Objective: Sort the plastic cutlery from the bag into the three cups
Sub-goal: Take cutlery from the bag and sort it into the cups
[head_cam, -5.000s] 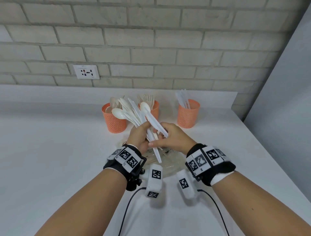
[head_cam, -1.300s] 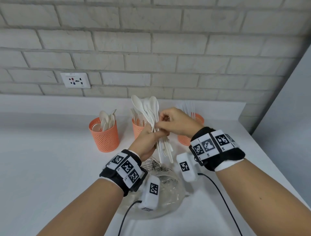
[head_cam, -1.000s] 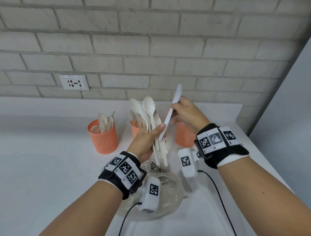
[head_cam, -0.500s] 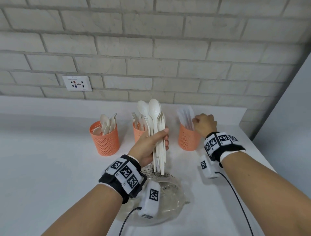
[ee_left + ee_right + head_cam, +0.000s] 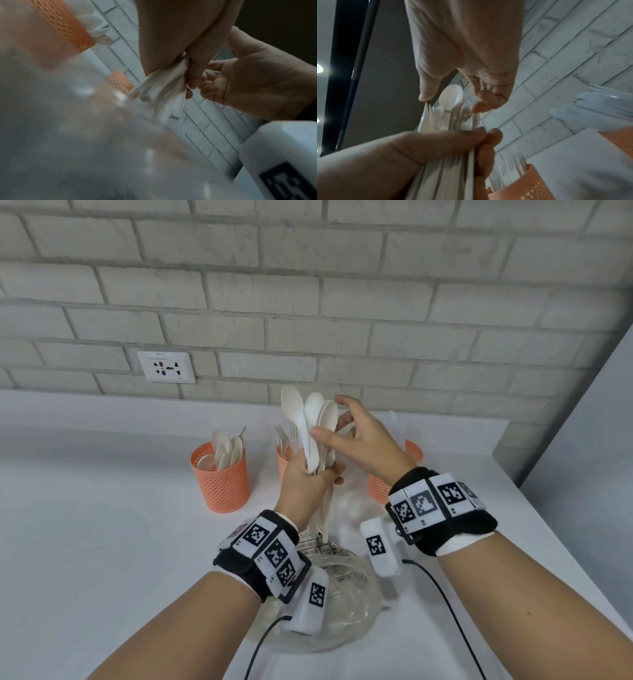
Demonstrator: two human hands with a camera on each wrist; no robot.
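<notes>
White plastic cutlery bundle (image 5: 317, 446) held upright, left hand (image 5: 306, 486) fingers curled round its handles; right hand (image 5: 363, 441) thumb and fingers loosely spread at the spoon bowls.

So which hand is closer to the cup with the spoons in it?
Left. The left hand grips the cutlery bundle just to the right of the spoon cup. The right hand is farther right, fingers reaching into the bundle's top.
</notes>
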